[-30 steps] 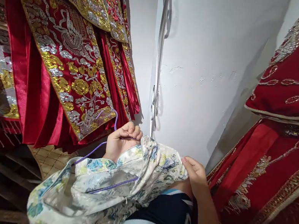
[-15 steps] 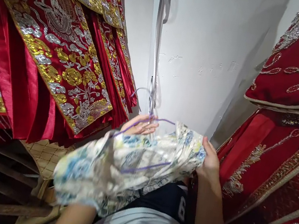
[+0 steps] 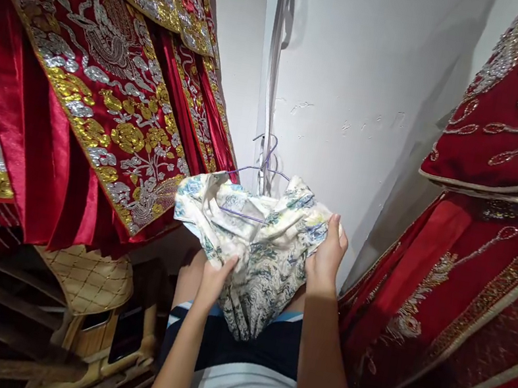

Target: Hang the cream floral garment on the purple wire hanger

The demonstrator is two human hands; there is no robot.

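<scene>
A cream floral garment (image 3: 266, 269) with blue, green and yellow print hangs before me on a thin purple wire hanger (image 3: 246, 169). The hanger's hook (image 3: 269, 149) is up against a pale vertical strip on the wall; whether it is hooked on there I cannot tell. My left hand (image 3: 217, 274) is closed on the garment's left side, thumb on top. Higher up, my right hand (image 3: 329, 253) grips the right side near the shoulder, its thumb pointing up. The hanger's lower bar shows through the neck opening. The fabric below is gathered and wrinkled.
Red embroidered costumes with gold and silver work (image 3: 123, 110) hang at the left. More red beaded clothing (image 3: 458, 256) hangs close on the right. A bamboo chair (image 3: 98, 366) stands at lower left, with a dark phone (image 3: 128, 331) and a quilted gold cloth (image 3: 88, 278).
The hanger's hook has gone up to the wall strip. My left hand has come from behind the hanger to the garment's left front, and the garment now hangs down instead of lying across.
</scene>
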